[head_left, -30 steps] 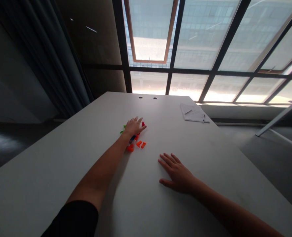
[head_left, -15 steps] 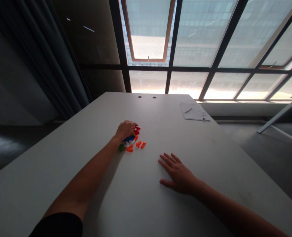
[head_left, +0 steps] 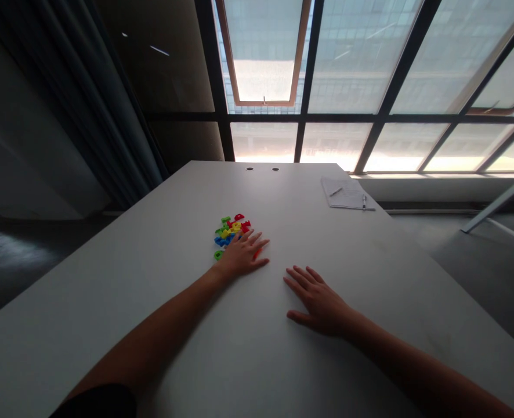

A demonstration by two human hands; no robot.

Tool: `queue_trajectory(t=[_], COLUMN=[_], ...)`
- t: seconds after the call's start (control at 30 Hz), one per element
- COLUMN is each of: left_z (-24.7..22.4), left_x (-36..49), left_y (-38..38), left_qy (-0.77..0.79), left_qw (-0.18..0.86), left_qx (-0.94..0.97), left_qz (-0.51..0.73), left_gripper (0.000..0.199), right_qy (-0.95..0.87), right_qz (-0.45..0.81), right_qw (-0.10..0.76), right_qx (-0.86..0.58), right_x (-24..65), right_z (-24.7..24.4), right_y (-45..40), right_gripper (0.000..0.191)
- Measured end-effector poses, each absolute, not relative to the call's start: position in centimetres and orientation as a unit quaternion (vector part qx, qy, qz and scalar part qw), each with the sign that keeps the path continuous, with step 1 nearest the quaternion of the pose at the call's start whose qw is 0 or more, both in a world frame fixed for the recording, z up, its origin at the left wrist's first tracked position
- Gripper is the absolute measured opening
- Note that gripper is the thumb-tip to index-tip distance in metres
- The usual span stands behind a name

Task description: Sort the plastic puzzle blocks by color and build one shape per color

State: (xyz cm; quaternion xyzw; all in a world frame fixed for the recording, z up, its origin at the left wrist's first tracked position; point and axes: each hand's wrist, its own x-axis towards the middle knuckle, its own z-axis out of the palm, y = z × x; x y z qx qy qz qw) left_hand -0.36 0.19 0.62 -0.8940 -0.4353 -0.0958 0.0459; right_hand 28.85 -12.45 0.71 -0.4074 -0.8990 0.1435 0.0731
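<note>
A cluster of small, glossy plastic pieces in green, yellow, blue and red (head_left: 231,232) lies on a pale grey tabletop (head_left: 109,313), a little left of the frame's centre. The person's left hand (head_left: 242,258) rests palm down at the cluster's lower right edge, with its fingers spread wide and holding nothing that shows. Its fingertips point toward the upper right, and the hand touches or nearly touches the lowest pieces; the exact contact is hidden. A small orange-red plastic piece (head_left: 257,253) lies just under the tips of the fingers, partly covered. The right hand (head_left: 318,305) lies flat on the bare tabletop at lower centre, beside the left hand but not touching it, with its fingers also spread wide and empty. A black sleeve (head_left: 96,403) shows at the bottom left edge. Toward the upper right of the table lie white sheets of paper (head_left: 346,194) with a slim pen (head_left: 335,191) on top and a second pen (head_left: 364,201) at their lower edge. Two small round holes (head_left: 262,169) mark the far end of the table. Beyond it, a tall black-framed window (head_left: 339,58) fills the top of the frame, and a dark curtain (head_left: 65,87) hangs at the upper left.
</note>
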Motion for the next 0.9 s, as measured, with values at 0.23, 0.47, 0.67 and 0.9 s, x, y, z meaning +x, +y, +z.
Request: queue_trajectory(t=[0.23,0.47,0.67,0.9], left_z=[0.7,1.2,1.2,1.7], left_x=[0.9,0.4,-0.7,-1.7], left_y=[3.7,8.8,9.8,7.8], left_qy=[-0.472,-0.597,-0.641,-0.643], left_qw=[0.085,0.022,-0.019,0.013], left_qx=[-0.87,-0.801,-0.767,-0.763], left_qz=[-0.109,-0.043,-0.027,-0.058], left_gripper=[0.05,0.07,0.067,0.05], right_qy=[-0.898,-0.896,-0.896,-0.897], right_qz=[0.143,0.145,0.151,0.148], right_qw=[0.069,0.062,0.056,0.06], right_qx=[-0.411,-0.416,-0.415,-0.412], right_x=[28.9,28.8,28.7,28.7], right_z=[0.8,1.1,1.2,0.9], right_y=[-12.4,-12.5,-12.5,-12.4], right_gripper=[0.083,0.084,0.084,0.085])
